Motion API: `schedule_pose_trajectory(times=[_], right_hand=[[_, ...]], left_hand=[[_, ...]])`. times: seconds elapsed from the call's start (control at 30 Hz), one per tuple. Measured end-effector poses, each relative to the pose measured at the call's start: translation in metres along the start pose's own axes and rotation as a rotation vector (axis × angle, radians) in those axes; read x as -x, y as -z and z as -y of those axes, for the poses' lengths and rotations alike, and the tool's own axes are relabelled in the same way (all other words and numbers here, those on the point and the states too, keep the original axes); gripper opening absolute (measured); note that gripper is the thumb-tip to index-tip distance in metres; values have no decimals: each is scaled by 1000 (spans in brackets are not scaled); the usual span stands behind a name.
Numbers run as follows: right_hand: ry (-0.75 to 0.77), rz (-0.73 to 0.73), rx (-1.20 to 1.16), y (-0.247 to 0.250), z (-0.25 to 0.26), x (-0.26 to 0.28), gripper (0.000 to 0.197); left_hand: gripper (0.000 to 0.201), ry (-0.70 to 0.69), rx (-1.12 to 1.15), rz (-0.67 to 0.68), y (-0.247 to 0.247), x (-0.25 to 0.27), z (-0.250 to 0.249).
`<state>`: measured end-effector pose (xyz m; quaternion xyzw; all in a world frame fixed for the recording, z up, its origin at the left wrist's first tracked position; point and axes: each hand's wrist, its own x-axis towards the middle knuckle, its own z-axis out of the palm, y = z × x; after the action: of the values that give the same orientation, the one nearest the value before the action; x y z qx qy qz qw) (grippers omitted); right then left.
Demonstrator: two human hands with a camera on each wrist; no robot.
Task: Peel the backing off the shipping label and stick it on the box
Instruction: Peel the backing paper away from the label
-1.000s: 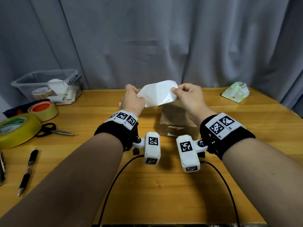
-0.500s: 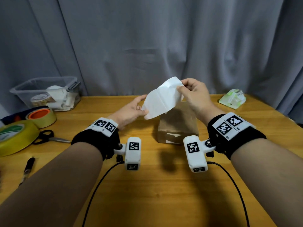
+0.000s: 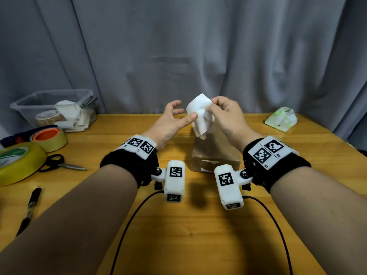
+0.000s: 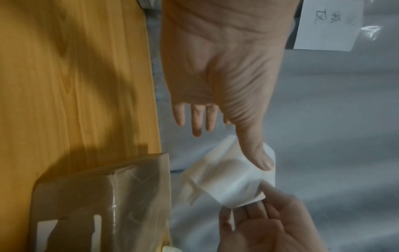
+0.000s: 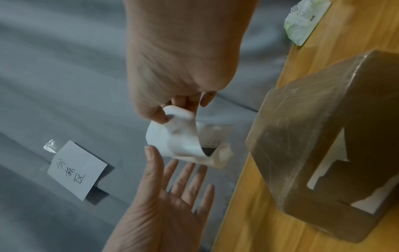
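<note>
Right hand [image 3: 226,118] pinching curled white shipping label [image 3: 199,116] between thumb and fingertips, held in the air above far end of brown box [image 3: 215,155]. In right wrist view, label bent into a loop, dark print showing on inner face; whether backing is separated, cannot tell. Left hand [image 3: 170,124] with fingers spread and relaxed, gripping nothing, thumb tip touching label's edge. Box flat on wooden table [image 3: 178,235], white patch on its near side. At left: 2 tape rolls [image 3: 49,138], scissors [image 3: 59,164], pen [image 3: 29,209], clear bin [image 3: 53,108]. Green-white packet [image 3: 282,119] far right.
</note>
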<state>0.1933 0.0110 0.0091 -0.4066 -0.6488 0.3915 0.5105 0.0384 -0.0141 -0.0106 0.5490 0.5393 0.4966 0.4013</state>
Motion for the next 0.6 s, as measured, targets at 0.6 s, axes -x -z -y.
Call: schedule_pose_trajectory(times=[0.6], right_hand=[[-227,-25,-490,6,3,3,21]], left_hand=[[63,-88,85,246,-7,6,-5]])
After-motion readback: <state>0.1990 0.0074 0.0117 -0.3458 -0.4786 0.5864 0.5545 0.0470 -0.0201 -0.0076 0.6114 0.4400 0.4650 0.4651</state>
